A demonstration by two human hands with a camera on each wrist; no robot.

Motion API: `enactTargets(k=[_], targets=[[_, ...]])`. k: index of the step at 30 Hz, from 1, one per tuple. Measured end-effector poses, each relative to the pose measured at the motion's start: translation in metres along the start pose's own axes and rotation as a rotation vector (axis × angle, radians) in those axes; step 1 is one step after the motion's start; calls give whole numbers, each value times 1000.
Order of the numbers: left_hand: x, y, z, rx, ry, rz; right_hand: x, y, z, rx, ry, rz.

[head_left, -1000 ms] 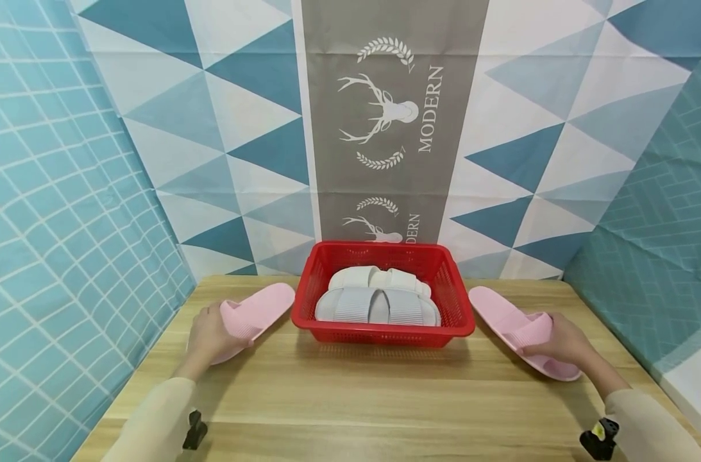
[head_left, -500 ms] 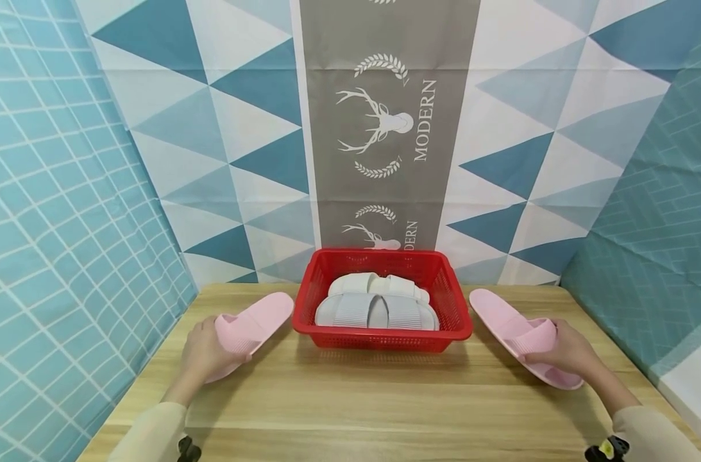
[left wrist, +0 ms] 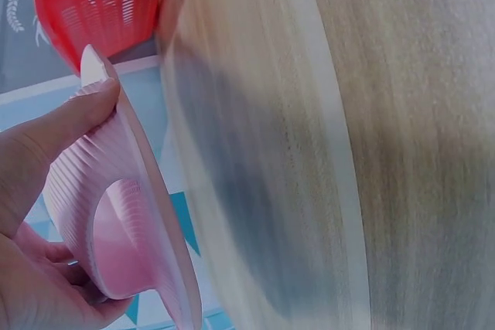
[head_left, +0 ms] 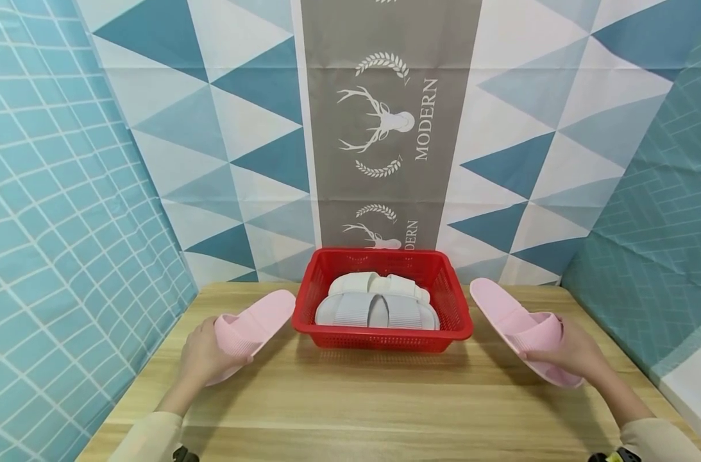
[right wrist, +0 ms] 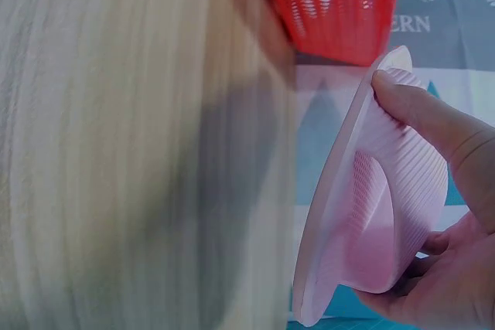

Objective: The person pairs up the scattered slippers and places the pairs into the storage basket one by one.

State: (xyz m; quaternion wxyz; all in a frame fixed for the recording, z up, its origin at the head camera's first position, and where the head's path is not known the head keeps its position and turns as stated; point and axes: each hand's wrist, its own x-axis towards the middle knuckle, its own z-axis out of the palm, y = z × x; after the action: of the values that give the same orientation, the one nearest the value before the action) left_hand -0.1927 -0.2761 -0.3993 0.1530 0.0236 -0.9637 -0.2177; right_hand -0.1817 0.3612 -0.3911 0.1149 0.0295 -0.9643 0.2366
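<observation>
My left hand point(head_left: 202, 353) grips a pink slipper point(head_left: 263, 314) by its ribbed strap, to the left of the red basket. The left wrist view shows the thumb on the sole's edge and the fingers around the strap, with the slipper point(left wrist: 116, 191) raised over the tabletop. On the other side, my right hand point(head_left: 575, 350) holds the matching pink slipper point(head_left: 497, 308) the same way, thumb at the sole edge. In the right wrist view this slipper point(right wrist: 363, 199) hangs clear of the wood, its shadow below.
The red plastic basket point(head_left: 385, 340) stands at the back middle of the wooden table point(head_left: 373, 410). A grey slipper pair point(head_left: 353, 310) and a white pair point(head_left: 353, 282) lie in it. Patterned cloth walls point(head_left: 263, 192) rise behind and at both sides.
Both pink slippers have been lifted slightly off the table; the right one's toe has tilted up. The head view has shifted a little. The basket stays put.
</observation>
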Motion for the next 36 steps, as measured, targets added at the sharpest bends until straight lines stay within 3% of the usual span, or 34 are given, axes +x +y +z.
enactTargets(k=[5,16,36], targets=[[-3,5,-4,1,18,11,0,-9,-3,4,28,-18],[-9,12,-15,-4,54,13,-8,-33,-4,68,8,15],[-28,18,-27,-14,83,35,-23,-44,9,87,19,-11]])
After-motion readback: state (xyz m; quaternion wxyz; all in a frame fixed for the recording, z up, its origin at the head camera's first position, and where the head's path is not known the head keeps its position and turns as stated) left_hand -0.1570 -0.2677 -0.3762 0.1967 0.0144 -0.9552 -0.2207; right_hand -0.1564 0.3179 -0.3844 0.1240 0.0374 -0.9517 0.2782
